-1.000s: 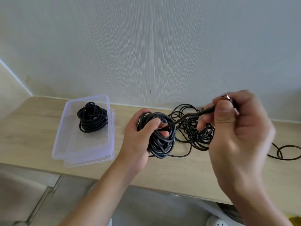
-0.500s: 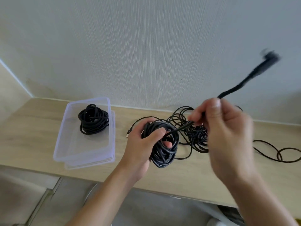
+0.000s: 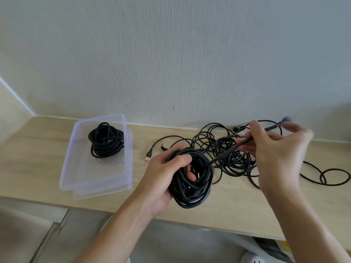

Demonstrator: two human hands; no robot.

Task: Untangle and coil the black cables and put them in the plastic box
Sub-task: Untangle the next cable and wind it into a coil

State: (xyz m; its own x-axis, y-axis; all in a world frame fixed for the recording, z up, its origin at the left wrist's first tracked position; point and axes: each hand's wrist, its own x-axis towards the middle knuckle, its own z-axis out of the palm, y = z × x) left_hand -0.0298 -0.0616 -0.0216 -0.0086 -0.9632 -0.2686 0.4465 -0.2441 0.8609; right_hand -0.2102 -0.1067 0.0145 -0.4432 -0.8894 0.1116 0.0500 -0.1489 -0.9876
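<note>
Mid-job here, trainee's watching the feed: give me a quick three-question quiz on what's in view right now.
1. True or false: the plastic box already holds one coiled cable.
2. The left hand grips: A the box, B a thick coil, C nothing.
3. Fill in: the right hand pinches that coil's loose ____.
Key: 1 true; 2 B; 3 end.
</note>
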